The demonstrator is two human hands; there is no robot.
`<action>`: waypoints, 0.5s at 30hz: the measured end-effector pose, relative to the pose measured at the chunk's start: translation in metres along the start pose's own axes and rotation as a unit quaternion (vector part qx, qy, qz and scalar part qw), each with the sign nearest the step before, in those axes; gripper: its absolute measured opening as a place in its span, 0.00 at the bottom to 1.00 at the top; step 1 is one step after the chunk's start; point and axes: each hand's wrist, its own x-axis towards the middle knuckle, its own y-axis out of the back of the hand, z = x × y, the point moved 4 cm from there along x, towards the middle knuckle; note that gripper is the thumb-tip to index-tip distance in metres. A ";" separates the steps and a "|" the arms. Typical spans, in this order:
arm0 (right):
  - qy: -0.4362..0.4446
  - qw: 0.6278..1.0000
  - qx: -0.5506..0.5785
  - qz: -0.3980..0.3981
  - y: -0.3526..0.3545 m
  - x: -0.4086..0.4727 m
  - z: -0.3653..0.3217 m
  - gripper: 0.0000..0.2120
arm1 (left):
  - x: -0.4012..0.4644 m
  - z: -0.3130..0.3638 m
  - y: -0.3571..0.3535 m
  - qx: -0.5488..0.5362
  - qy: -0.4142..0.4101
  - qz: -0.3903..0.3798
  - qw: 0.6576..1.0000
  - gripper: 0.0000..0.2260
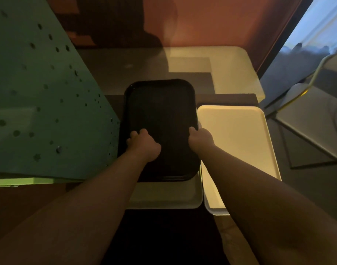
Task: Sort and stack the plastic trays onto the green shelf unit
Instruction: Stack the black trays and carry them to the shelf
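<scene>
A black plastic tray (160, 111) lies lengthwise in the middle, partly on top of a white tray (164, 196) whose near end sticks out beneath it. My left hand (142, 144) grips the black tray's left edge with curled fingers. On the tray's right edge, my right hand (201, 138) has its fingers hooked over the rim. Beside it on the right lies another white tray (238, 142). The green shelf unit (41, 104), its side panel full of holes, stands at the left, close to the black tray.
A pale table top (234, 67) stretches behind the trays under dim light. A chair with a yellow metal frame (307, 119) stands at the right. A reddish wall (221, 22) closes the back. Dark floor lies below my arms.
</scene>
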 end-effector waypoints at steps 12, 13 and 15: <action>0.016 0.991 0.132 0.014 0.113 -0.082 -0.019 0.15 | -0.049 0.019 0.065 -0.043 0.005 0.107 0.993 0.35; 0.015 0.990 0.141 0.022 0.128 -0.095 -0.019 0.14 | -0.058 0.021 0.074 -0.072 0.004 0.099 0.992 0.33; 0.026 0.986 0.162 0.035 0.158 -0.124 -0.023 0.10 | -0.077 0.029 0.088 -0.136 -0.044 0.054 0.988 0.24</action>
